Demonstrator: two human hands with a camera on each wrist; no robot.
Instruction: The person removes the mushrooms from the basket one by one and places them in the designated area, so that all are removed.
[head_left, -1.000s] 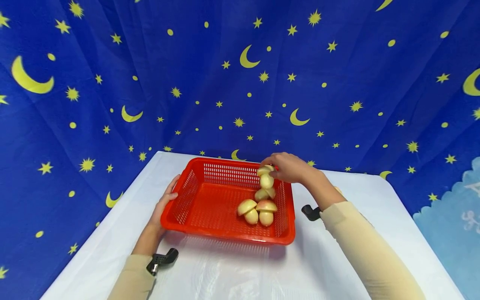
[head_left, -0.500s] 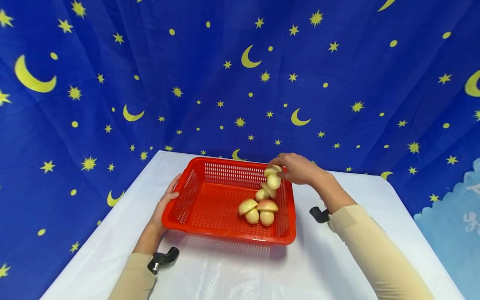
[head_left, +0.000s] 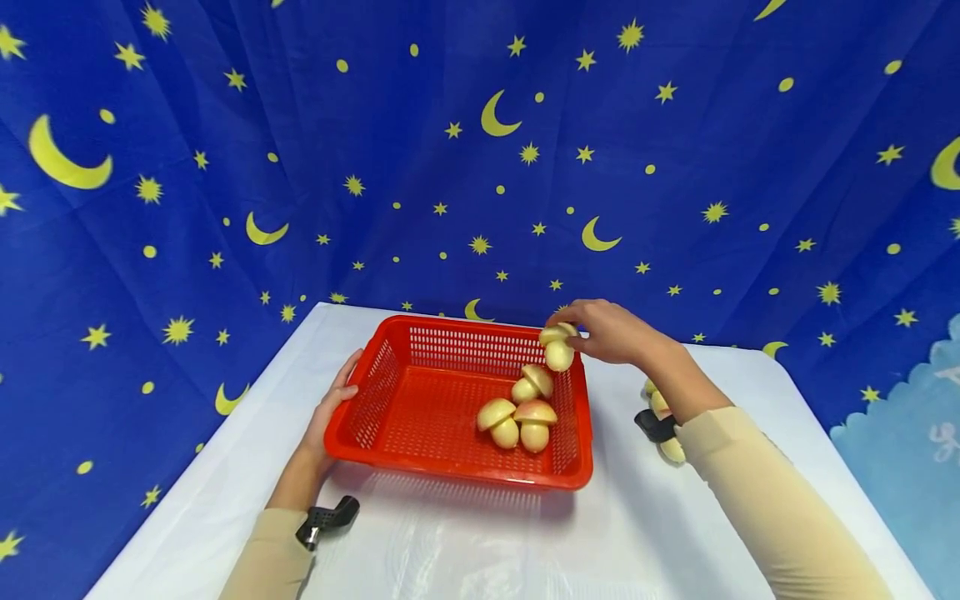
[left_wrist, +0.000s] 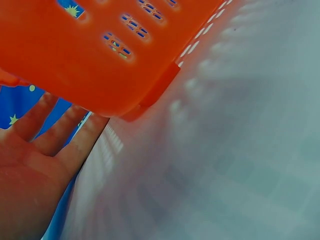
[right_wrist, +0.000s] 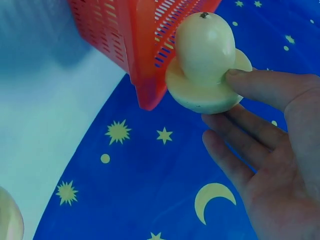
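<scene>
A red plastic basket [head_left: 442, 417] with slotted sides stands on the white table. My left hand [head_left: 330, 404] holds its left rim, thumb over the edge; the left wrist view has several long fingers [left_wrist: 75, 145] against the outside. At the back right corner my right hand [head_left: 611, 332] pinches a pale yellow toy mushroom [head_left: 558, 354] by its cap, the stem pointing down. In the right wrist view, the mushroom's rounded stem [right_wrist: 205, 47] is beside the basket wall. Inside the basket's right side lie three more mushrooms [head_left: 534, 383], two of them side by side near the front.
More mushrooms [head_left: 672, 451] lie on the table right of the basket, partly hidden by my right wrist and its black camera mount [head_left: 655, 426]. A blue curtain [head_left: 420, 150] with yellow stars and moons hangs behind the table [head_left: 465, 542].
My right hand has moved right with its mushroom, from over the basket's inside to the right corner. A mushroom below it has tilted. Mushrooms beyond the right wrist have come into sight.
</scene>
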